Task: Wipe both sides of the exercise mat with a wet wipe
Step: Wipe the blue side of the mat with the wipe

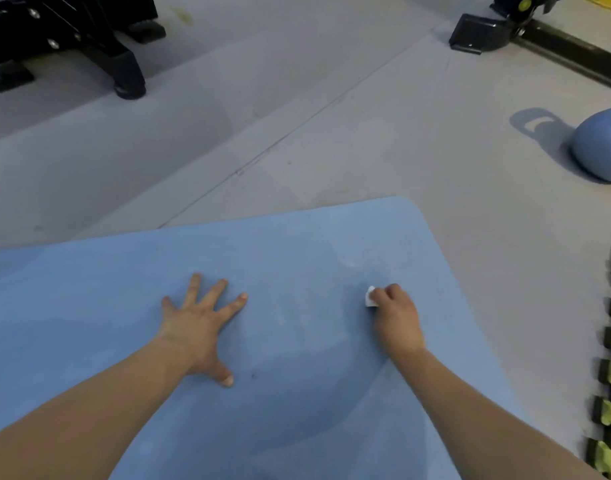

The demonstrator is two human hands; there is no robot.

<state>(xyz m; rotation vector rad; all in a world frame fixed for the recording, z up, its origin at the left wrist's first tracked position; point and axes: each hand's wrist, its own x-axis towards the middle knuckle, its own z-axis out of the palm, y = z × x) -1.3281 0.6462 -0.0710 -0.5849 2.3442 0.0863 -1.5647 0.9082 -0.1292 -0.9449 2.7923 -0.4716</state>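
— Where is the wipe?

— In the right hand. The fingers curl round it and press it down on the blue mat; only a small white corner shows, poking out on the side toward the left hand.

— And the left hand?

— It lies flat on the mat, fingers spread wide and straight, thumb out to the side, holding nothing. It sits well apart from the wipe.

— How does the mat lie around the grip?

— Flat on the grey floor. Its rounded corner is beyond the right hand, and pale smears (streaks of some kind) mark the surface just ahead of the wipe and between the two hands.

— Anything else nearby?

— A blue rounded weight rests on the floor far beyond the right hand, off the mat. Black equipment feet stand farther off beyond the left hand.
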